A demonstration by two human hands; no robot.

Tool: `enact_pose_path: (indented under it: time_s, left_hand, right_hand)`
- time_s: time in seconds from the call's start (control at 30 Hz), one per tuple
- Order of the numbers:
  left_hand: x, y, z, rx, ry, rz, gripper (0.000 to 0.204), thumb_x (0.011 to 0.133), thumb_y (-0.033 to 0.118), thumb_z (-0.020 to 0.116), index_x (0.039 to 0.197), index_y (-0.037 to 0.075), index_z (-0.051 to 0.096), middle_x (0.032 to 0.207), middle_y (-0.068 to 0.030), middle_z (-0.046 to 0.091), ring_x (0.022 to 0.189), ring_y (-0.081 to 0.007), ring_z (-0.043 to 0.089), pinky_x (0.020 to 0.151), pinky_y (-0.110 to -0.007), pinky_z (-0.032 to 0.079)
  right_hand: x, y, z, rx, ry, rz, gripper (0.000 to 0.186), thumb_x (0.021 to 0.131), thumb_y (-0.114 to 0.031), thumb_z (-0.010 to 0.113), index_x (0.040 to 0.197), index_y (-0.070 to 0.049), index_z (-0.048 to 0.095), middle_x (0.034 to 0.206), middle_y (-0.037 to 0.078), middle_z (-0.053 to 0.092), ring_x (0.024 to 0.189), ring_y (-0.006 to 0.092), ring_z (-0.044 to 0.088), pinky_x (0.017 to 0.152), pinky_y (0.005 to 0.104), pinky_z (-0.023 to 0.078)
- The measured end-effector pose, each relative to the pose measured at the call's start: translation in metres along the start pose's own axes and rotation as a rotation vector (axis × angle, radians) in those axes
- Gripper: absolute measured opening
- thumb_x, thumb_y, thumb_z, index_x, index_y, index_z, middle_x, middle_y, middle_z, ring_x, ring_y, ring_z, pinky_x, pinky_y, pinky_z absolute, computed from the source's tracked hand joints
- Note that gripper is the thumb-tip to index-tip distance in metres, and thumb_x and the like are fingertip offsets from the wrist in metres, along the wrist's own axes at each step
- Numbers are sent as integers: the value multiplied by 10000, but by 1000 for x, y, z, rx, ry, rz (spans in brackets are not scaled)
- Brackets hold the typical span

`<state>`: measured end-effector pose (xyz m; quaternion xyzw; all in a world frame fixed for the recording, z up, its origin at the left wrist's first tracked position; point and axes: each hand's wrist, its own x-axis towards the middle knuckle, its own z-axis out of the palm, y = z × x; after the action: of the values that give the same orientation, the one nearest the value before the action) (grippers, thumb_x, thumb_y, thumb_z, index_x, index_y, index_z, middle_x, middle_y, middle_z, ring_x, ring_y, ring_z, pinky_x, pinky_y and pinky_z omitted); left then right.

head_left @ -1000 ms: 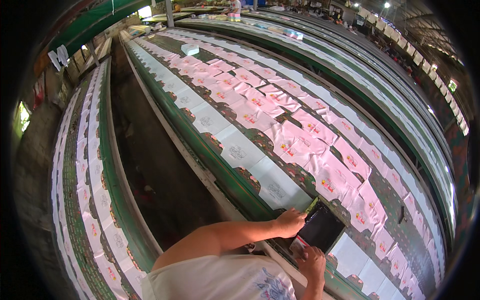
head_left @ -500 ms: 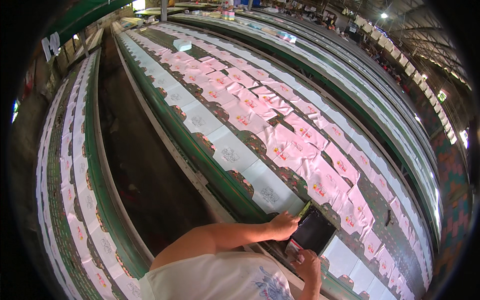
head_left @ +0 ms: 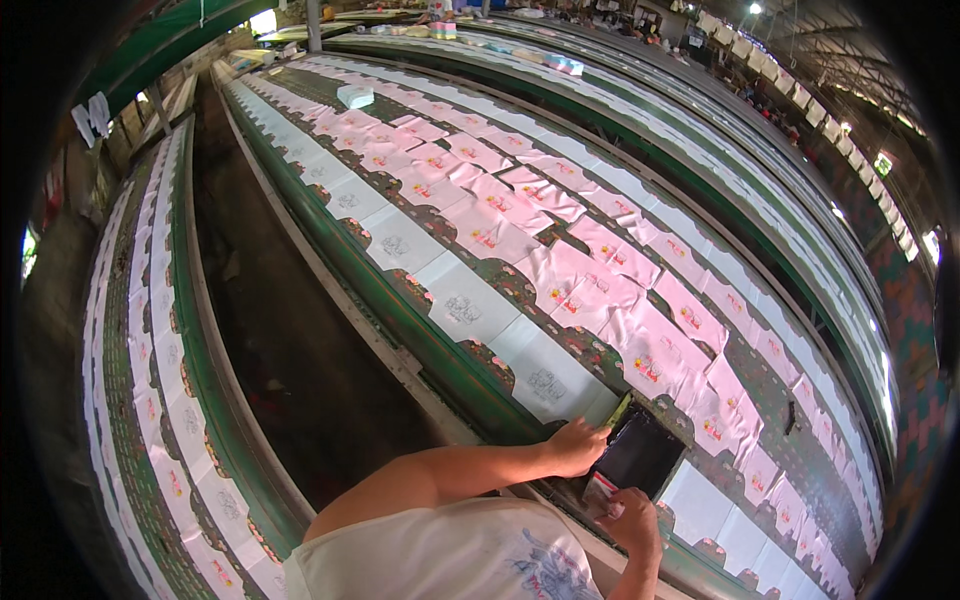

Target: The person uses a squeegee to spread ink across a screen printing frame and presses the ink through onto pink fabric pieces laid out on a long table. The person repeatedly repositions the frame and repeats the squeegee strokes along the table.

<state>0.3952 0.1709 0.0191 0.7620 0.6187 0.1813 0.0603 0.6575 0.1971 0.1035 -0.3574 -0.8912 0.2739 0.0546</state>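
Note:
A dark screen-printing frame [head_left: 643,452] lies on the near edge of the long table, over the row of pale cloth pieces. My left hand [head_left: 580,447] is closed on the frame's left side, by a yellow-green strip. At the frame's near end my right hand [head_left: 632,515] grips a squeegee [head_left: 600,490] with red and white on it; its blade edge is hard to make out. Just beyond the frame, a pale blue-white cloth piece [head_left: 548,382] bears a dark line print. Another pale piece [head_left: 700,500] lies to the frame's right.
Pink cloth pieces [head_left: 595,290] with red and yellow prints overlap along the table's middle. A folded pale stack [head_left: 355,96] sits farther up. To the left runs a dark aisle [head_left: 290,350], then another long table [head_left: 165,400] of printed pieces. More long tables stretch away at right.
The whole view has shifted slightly. Both hands keep their holds, and the frame stays at about the same spot on the table.

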Motion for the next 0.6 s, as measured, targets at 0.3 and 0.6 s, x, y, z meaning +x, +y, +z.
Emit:
enact_pose_path:
  time_s: [0.3,0.6]
  left_hand:
    - [-7,6,6,-58,273,3,257,959,82,677,1152,-7,821,1425,-178,745,1063,-371,732,1047,-565,505]
    - [-23,13,33,-550,456,-196,439,909,-16,810,1343,-19,749,1583,-281,632,1451,-485,600,1238,-557,473]
  right_hand:
    - [-4,6,1,-23,-8,-26,540,624,-133,1072,1051,-35,756,1125,162,770,1128,413,732,967,510,594]
    - [-18,4,2,69,99,-86,415,839,-163,918,1197,-5,782,1266,182,778,1215,407,715,1033,500,603]
